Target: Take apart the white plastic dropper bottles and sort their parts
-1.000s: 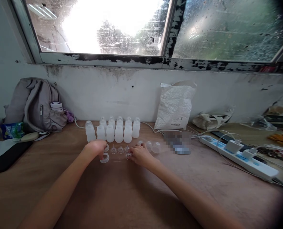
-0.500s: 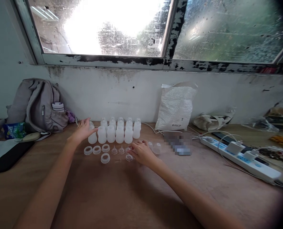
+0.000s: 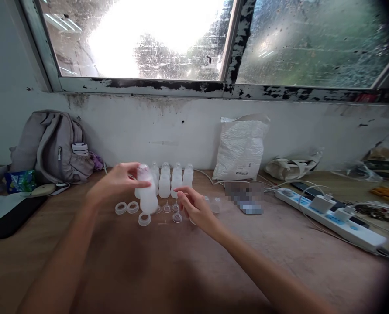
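My left hand (image 3: 122, 181) is closed around the upper part of a frosted baby bottle (image 3: 148, 199), which it holds slightly tilted in front of the others. Two rows of similar bottles (image 3: 164, 185) stand behind it, partly hidden by the hand. My right hand (image 3: 196, 208) has its fingers stretched forward and apart, with nothing visible in them. Just left of its fingertips lie several clear bottle nipples (image 3: 177, 217). White screw rings (image 3: 121, 208) rest on the table to the left, with another ring (image 3: 144, 219) below the held bottle. Clear domed caps (image 3: 215, 205) sit beyond my right wrist.
A grey backpack (image 3: 50, 148) leans on the wall at left, near a black phone-like slab (image 3: 14, 217). At right are a white padded mailer (image 3: 242, 146), a power strip (image 3: 332, 218) with cables and a blurred-out object (image 3: 245, 198).
My left hand has lifted a bottle from the row's left end and brought it right and nearer. My right hand has drawn slightly back from the nipples, its fingers now more stretched.
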`<state>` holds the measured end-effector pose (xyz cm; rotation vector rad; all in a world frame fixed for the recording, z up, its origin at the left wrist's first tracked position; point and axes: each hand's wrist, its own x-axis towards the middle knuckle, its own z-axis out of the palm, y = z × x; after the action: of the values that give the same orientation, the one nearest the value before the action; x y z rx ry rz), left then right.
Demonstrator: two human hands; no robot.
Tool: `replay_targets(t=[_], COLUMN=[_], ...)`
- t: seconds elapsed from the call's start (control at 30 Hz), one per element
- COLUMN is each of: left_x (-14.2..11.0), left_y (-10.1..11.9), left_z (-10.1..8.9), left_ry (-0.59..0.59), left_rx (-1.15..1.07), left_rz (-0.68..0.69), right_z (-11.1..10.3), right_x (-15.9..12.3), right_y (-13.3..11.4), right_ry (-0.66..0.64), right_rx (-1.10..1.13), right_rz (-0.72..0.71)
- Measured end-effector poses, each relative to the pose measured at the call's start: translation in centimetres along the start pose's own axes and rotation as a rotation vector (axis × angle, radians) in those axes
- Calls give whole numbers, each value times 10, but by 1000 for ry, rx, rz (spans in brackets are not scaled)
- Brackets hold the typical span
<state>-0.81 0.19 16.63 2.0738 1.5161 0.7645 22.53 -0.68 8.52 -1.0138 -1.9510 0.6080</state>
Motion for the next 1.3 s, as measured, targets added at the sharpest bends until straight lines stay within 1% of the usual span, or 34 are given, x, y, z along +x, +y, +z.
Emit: replay_targets(t=[0.03, 0.1, 0.17, 0.23, 0.3, 0.37, 0.4, 0.47, 0.53, 0.57, 0.6, 0.67, 0.7, 0.73, 0.77, 0.83, 0.9, 1.0, 1.1, 1.2, 1.3], left_x=[-2, -2, 0, 3, 4, 5, 5, 6, 6, 6, 5, 4, 3, 3, 2, 3, 4, 4, 3, 0, -1], left_y=[10, 22, 27, 27, 27, 25, 25, 23, 22, 22, 22, 23, 23, 23, 23, 22, 21, 22, 25, 28, 29], left_z=[11, 37, 59, 74, 80, 81, 81, 83, 88, 92, 95, 102, 104, 105, 106, 104, 101, 94, 86, 79, 74], left_ry=[-96, -215, -284, -305, -292, -248, -243, -292, -368, -361, -311, -169, -121, -107, -124, -212, -312, -498, -640, -776, -900], left_rx=[-25, -20, 34, 84, 87, 37, 5, -36, -1, 55, 133, 302, 357, 377, 362, 249, 91, -105, -208, -298, -310], left_rz=[85, 198, 282, 340, 366, 348, 328, 274, 223, 211, 211, 238, 255, 267, 272, 281, 295, 279, 231, 211, 192], right_z=[-2, -6, -9, -12, -15, -20, -22, -28, -30, -30, -30, -26, -24, -23, -22, -22, -24, -28, -29, -26, -23], right_x=[-1, -3, -4, -4, -3, 0, 1, 5, 8, 9, 10, 10, 10, 10, 9, 6, 3, -1, -3, -7, -13], right_y=[-6, -14, -18, -19, -19, -18, -17, -14, -8, -5, -2, 4, 6, 7, 7, 5, 1, -3, -6, -9, -12], right_ry=[22, 55, 68, 67, 79, 126, 158, 210, 218, 201, 180, 143, 133, 130, 132, 139, 133, 113, 106, 88, 106], right_rx=[12, -55, -189, -291, -319, -289, -263, -217, -236, -278, -331, -424, -445, -450, -444, -440, -463, -476, -454, -462, -449], right_rz=[-13, -41, -46, -19, 12, 34, 40, 47, 50, 53, 61, 89, 98, 96, 82, 12, -90, -232, -326, -394, -454])
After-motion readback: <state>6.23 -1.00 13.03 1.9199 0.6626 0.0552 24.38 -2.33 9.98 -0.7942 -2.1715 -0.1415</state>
